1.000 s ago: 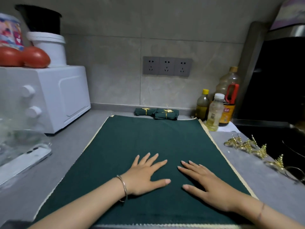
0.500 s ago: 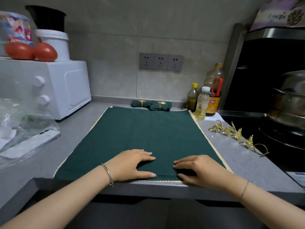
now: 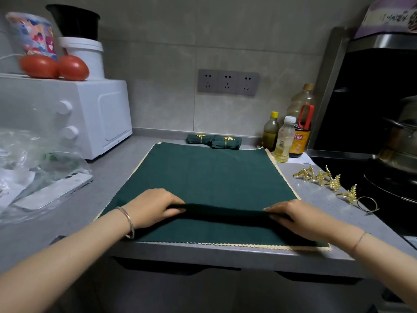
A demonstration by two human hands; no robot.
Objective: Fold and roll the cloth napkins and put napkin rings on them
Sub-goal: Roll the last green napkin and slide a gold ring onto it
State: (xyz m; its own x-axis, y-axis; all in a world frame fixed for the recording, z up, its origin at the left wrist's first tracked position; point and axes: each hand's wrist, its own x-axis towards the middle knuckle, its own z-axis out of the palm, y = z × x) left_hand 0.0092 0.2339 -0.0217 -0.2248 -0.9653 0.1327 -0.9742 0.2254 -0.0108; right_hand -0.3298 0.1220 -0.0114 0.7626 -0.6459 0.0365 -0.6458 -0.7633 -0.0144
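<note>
As the dark green, cream-edged cloth napkin (image 3: 209,175) lay flat on the grey desk (image 3: 117,168), left hand (image 3: 151,207) and right hand (image 3: 297,216) each had a grip clamped on its raised side-to-side fold, with the remaining cloth beyond.

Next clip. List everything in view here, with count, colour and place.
napkin: one, dark green, spread on the counter
rolled napkins: two, green, ringed, by the wall
rings: several, gold, right of napkin
bottles: three, yellowish and brown, back right
oven: one, white, left
tomatoes: two, red, atop oven
bag: one, clear, left
sockets: three, grey, wall
pot: one, steel, right
left hand: fingers pinch a raised fold of napkin
right hand: pinches the same fold
</note>
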